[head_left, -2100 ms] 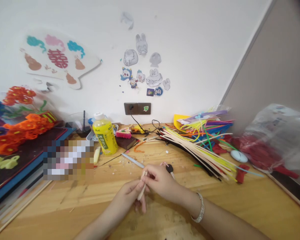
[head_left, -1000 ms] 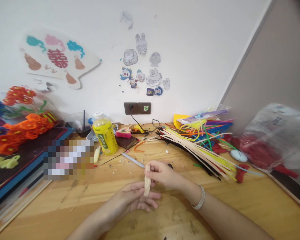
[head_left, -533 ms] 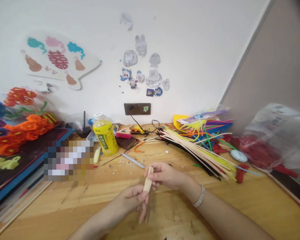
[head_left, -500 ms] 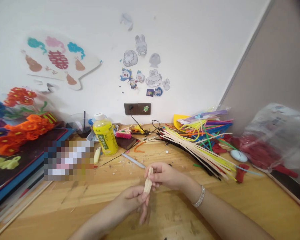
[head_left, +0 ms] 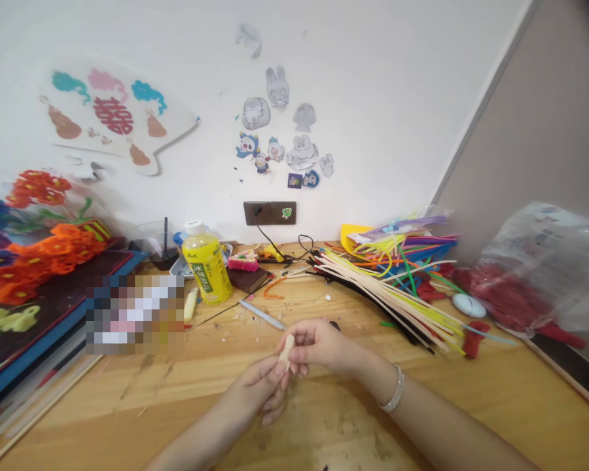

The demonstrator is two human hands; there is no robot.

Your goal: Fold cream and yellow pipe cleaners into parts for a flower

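Observation:
Both my hands meet over the middle of the wooden table (head_left: 471, 405). My right hand (head_left: 319, 343), with a silver bracelet on its wrist, pinches the upper end of a short cream pipe-cleaner piece (head_left: 287, 347). My left hand (head_left: 262, 389) is closed around the lower part of that piece, so most of it is hidden by the fingers. Just behind my hands lie a thin grey-blue pen (head_left: 262, 314) and a small dark object (head_left: 334, 325).
A heap of coloured pipe cleaners (head_left: 397, 275) spreads at the back right, with red pieces in a plastic bag (head_left: 535, 281). A yellow bottle (head_left: 205, 265) stands at the back left beside orange and blue pipe-cleaner flowers (head_left: 44, 252) on a dark board. A wall socket with cable (head_left: 269, 213).
My hands have drawn closer together. The cream piece, which stood out longer between them, now shows only its short tip, and my left hand's fingers have curled around it.

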